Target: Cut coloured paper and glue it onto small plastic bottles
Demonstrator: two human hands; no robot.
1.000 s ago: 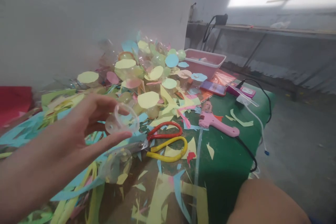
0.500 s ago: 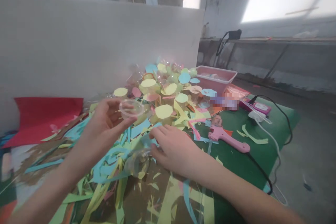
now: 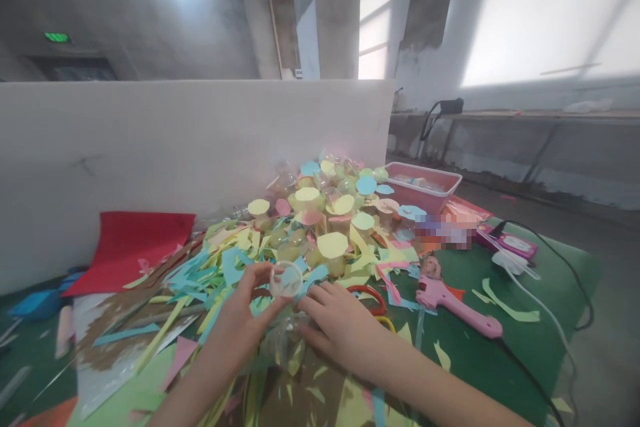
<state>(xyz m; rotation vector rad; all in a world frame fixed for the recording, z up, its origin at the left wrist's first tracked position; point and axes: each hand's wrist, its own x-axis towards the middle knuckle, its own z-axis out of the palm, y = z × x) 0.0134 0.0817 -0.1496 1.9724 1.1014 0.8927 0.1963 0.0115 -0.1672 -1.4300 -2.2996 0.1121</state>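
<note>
Scissors (image 3: 381, 300) sit mostly hidden behind the right hand (image 3: 340, 320) | pixelated patch (image 3: 445, 230) masks what lies by the basket (image 3: 427, 202) | bottom edge crops both forearms (image 3: 205, 367) and the lower black cord (image 3: 533, 373) | green sign (image 3: 57, 37) glows, too blurred to read

The cup (image 3: 287, 278) looks like clear, glossy, smooth plastic, the cut discs (image 3: 333, 245) and loose strips (image 3: 235, 267) like matt coloured paper, the glue gun (image 3: 463, 311) and the basket (image 3: 425, 199) like smooth opaque plastic, the bench (image 3: 525, 343) smooth and faintly satiny, and the white panel (image 3: 200, 147) smooth and matt.
</note>
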